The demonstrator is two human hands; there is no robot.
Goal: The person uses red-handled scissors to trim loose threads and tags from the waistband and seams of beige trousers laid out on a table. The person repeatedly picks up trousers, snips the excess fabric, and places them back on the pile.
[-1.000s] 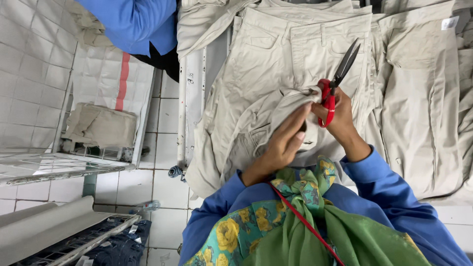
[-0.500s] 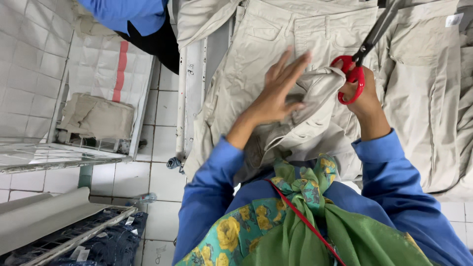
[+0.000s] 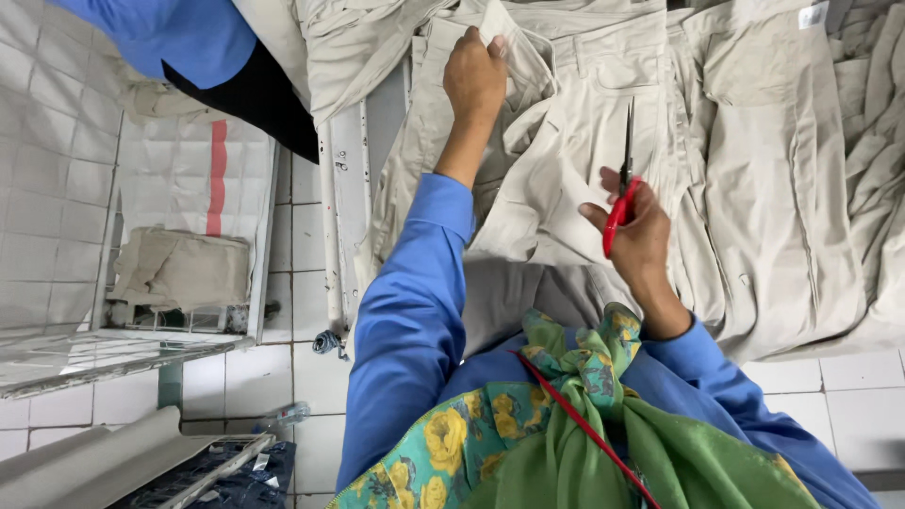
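A pair of beige trousers (image 3: 575,104) lies spread on the table in front of me. My left hand (image 3: 474,73) reaches far forward and grips the trousers' waistband near the top edge. My right hand (image 3: 633,231) is closer to me, over the trouser leg, and holds red-handled scissors (image 3: 622,184) with the dark blades pointing up and away. The blades look closed.
More beige garments (image 3: 782,160) lie piled to the right. A white metal table frame (image 3: 339,207) runs down the left side. A wire basket with folded beige cloth (image 3: 179,269) stands on the tiled floor at left. Another person in blue (image 3: 170,38) stands at top left.
My left hand has left the fabric bunched by the scissors and stretched forward to the waistband. My right hand with the scissors has dropped back toward me. The trousers now lie flatter.
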